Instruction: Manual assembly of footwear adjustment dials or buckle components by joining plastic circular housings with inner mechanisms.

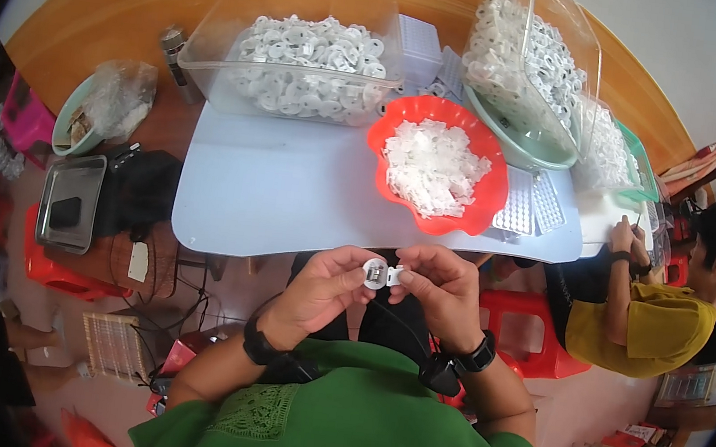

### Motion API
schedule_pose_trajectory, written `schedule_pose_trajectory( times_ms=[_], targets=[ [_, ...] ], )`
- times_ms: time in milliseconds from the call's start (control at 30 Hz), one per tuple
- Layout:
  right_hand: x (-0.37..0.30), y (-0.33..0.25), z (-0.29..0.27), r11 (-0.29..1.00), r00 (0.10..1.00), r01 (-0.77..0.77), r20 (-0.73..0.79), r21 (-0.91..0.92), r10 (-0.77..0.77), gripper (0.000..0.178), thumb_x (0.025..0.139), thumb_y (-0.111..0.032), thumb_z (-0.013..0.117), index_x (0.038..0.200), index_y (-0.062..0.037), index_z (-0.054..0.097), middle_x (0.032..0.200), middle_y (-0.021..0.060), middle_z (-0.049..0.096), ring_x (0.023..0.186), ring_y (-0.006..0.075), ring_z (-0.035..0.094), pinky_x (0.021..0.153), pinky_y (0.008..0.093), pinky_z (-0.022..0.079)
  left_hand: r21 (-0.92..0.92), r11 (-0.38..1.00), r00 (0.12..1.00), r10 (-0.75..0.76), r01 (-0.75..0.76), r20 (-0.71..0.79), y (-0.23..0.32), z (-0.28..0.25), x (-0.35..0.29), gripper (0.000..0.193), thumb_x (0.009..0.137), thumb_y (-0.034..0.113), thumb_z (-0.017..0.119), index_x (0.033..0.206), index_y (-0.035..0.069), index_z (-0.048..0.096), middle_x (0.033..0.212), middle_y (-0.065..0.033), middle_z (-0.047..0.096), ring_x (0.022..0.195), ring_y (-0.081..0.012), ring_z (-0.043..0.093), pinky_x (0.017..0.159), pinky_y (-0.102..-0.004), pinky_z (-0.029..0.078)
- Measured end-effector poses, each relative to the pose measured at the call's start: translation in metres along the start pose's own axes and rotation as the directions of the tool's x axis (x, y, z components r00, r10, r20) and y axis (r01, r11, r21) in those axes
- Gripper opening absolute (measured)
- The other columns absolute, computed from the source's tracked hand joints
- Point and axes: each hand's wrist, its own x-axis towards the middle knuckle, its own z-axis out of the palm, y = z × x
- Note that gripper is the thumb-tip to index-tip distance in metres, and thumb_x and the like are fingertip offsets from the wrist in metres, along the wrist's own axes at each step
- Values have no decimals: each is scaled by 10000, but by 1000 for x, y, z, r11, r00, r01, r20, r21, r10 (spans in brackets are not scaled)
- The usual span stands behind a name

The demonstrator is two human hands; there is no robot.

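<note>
Between the fingertips, the left hand (326, 286) pinches a round white disc (375, 273) at its edge, thumb and forefinger closed on it, while the right hand (445, 293) grips a small white tab (395, 276) the same way, just right of the disc. The two pieces seem to meet edge to edge, though I can't tell whether they are joined, so this one looks partway done at best. The disc is flat and pale with a greyish, shiny part across its middle; the tab is small, squarish and plain white. Just beyond the fingers, on the blue table (265, 182), a red bowl (492, 190) holds a heap of small white pieces (435, 166), so plenty seems left. Further out and to the left of the fingers, a clear bin (207, 78) is piled with white round parts (313, 73); whether those are finished can't be told. Beyond the bowl, to the right, another clear tub (581, 68) leans over a pale green basin (535, 158), holding similar parts. White trays (517, 202) with round pockets lie right of the bowl.
</note>
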Motion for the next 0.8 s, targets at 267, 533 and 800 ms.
schedule_pose_trajectory(
  times_ms=[267, 533, 800],
  targets=[
    [5, 9, 13, 822, 917, 384, 69, -420, -393, 111, 802, 72, 630, 898, 17, 632, 849, 47, 592, 751, 102, 580, 647, 223, 489, 11, 999, 999, 38, -38, 0, -2, -1, -4, 286, 907, 109, 581, 1157, -24, 542, 1041, -79, 603, 871, -123, 573, 779, -254, 481],
    [3, 20, 20, 861, 927, 346, -3, -374, -375, 99, 794, 73, 632, 878, 23, 621, 862, 55, 553, 759, 113, 560, 665, 235, 475, -3, 999, 999, 51, -51, -5, -3, -1, -5, 291, 898, 112, 595, 1152, -22, 544, 1037, -76, 600, 865, -132, 577, 772, -260, 485],
    [2, 18, 24, 949, 964, 253, -33, -186, -263, 80, 817, 79, 605, 883, 34, 604, 872, 54, 555, 780, 109, 564, 680, 239, 478, 9, 997, 997, 72, -72, -4, -2, 1, -6, 279, 901, 112, 592, 1146, -16, 551, 1031, -71, 607, 869, -135, 572, 762, -258, 470]
  ],
)
